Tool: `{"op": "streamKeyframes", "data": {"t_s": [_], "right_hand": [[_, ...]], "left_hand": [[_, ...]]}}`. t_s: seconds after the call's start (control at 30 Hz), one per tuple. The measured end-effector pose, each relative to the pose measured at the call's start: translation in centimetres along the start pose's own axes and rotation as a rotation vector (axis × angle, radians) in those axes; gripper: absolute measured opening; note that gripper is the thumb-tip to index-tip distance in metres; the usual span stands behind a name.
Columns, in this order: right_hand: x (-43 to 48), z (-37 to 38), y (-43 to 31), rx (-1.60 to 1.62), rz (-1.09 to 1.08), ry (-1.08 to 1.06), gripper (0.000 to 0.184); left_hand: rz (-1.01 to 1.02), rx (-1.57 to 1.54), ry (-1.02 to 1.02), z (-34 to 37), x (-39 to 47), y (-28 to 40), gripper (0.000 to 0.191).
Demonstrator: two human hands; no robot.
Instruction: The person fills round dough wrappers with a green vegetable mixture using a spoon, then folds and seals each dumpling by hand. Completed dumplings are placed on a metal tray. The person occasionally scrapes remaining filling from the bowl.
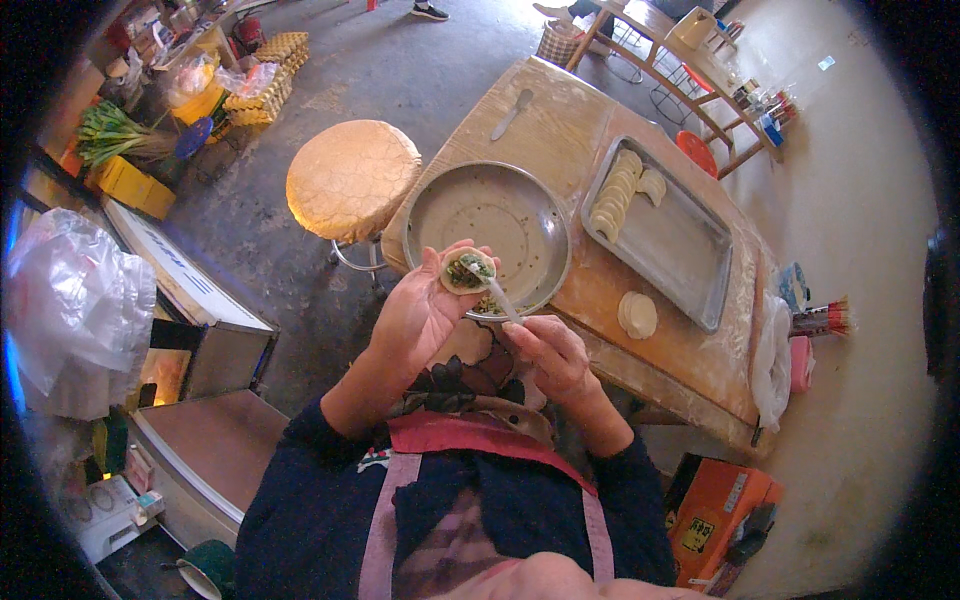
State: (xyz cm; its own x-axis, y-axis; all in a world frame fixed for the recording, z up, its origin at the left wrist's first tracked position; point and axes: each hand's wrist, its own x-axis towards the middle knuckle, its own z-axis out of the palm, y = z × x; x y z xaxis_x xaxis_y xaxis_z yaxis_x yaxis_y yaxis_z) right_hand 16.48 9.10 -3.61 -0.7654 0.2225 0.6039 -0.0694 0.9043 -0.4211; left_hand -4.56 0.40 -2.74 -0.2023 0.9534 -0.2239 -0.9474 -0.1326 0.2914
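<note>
On the fingers and palm of my left hand [420, 304] lies a round dough wrapper [448, 286] topped with chopped green filling [466, 271]. My right hand [553, 352] grips the handle of a pale spoon-like utensil [504, 300], its tip touching the filling. Below both hands is a wide metal bowl [491, 176], with bits of filling along its near side. To the right, a metal tray [660, 251] holds a row of folded dumplings [616, 195] and a separate dumpling [652, 187]. A small stack of round wrappers [637, 315] rests on the wooden table beside the tray.
The floured wooden table [555, 101] bears a flat spatula or knife [512, 115] at its far end. A round covered stool [352, 176] stands to the left of the table. An orange box [720, 510] is at lower right; a plastic bag [772, 360] hangs at the table's right edge.
</note>
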Motion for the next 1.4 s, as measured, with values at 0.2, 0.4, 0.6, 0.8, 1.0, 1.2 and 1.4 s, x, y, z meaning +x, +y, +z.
{"op": "streamKeyframes", "data": {"t_s": [0.2, 0.4, 0.6, 0.8, 1.0, 1.2, 1.4], "right_hand": [[0.6, -0.3, 0.6, -0.139, -0.226, -0.047, 0.039], [-0.2, 0.1, 0.7, -0.111, -0.152, 0.085, 0.038], [-0.4, 0.9, 0.2, -0.091, -0.009, 0.140, 0.036], [0.3, -0.4, 0.3, 0.006, 0.234, 0.280, 0.027], [0.8, -3.2, -0.6, 0.138, 0.418, 0.155, 0.022], [0.6, -7.6, -0.5, 0.325, 0.527, 0.074, 0.019], [0.8, -7.6, 0.4, 0.295, 0.501, -0.126, 0.018]], "left_hand": [[-0.008, 0.027, -0.016, 0.5, 0.1, 0.2, 0.051], [-0.008, 0.010, -0.025, 0.6, 0.2, 0.1, 0.048], [0.007, -0.001, -0.022, 0.0, 0.9, -0.2, 0.043], [0.151, 0.068, -0.014, -0.6, 0.9, 1.5, 0.042], [0.226, 0.029, 0.055, -0.7, -0.3, 3.5, 0.045], [0.144, 0.081, 0.045, -1.6, -1.0, 3.9, 0.045], [0.064, 0.102, 0.051, -1.3, -1.1, 3.4, 0.046]]}}
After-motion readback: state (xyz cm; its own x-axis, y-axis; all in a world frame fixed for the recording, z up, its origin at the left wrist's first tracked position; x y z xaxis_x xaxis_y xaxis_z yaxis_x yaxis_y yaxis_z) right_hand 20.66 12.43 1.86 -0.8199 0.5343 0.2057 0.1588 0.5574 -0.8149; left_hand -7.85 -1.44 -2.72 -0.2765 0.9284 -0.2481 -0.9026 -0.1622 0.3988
